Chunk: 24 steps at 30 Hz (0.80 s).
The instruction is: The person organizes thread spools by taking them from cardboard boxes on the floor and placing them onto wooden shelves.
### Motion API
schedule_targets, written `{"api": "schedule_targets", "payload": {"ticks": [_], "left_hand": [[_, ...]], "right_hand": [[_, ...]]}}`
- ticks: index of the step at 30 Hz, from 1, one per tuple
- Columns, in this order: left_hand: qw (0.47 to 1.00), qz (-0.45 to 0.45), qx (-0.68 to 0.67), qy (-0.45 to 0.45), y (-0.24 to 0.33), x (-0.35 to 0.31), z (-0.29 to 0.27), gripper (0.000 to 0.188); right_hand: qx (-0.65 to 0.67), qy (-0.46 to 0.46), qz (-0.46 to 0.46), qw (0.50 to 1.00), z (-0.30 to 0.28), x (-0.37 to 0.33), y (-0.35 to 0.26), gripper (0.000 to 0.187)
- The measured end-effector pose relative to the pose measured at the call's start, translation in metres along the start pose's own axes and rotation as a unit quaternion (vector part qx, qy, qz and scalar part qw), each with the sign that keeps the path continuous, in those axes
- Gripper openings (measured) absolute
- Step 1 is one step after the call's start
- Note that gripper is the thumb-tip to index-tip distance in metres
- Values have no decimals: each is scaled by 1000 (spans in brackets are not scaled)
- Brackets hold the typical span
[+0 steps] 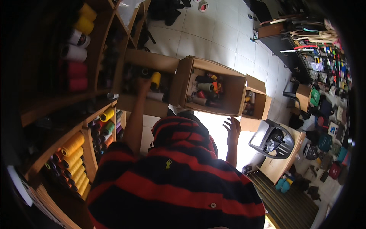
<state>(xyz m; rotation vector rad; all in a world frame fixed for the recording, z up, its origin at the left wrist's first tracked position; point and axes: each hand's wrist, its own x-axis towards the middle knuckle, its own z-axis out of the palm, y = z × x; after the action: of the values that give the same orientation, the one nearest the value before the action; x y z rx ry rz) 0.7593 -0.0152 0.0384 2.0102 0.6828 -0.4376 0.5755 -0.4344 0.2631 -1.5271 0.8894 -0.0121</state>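
My left hand reaches into an open cardboard box at the left. Beside it is a yellow thread spool, and a pale spool lies lower in the same box. Shadow hides the fingers of that hand, so its grip does not show. To the right, my right hand hovers with fingers spread and nothing in it. It is just below a middle cardboard box holding several spools, among them a grey-green spool and an orange one.
Wooden shelves on the left hold several thread cones, including a row of yellow cones. A smaller cardboard box adjoins the middle one. Farther right are a grey plastic chair, a wooden board and a cluttered wall rack.
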Motion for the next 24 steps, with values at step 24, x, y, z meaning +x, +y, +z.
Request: {"api": "schedule_targets", "payload": {"ticks": [24], "left_hand": [[898, 299, 322, 5, 5, 11, 113, 53]], "right_hand": [[-77, -108, 75, 988, 76, -8, 9, 30]]}}
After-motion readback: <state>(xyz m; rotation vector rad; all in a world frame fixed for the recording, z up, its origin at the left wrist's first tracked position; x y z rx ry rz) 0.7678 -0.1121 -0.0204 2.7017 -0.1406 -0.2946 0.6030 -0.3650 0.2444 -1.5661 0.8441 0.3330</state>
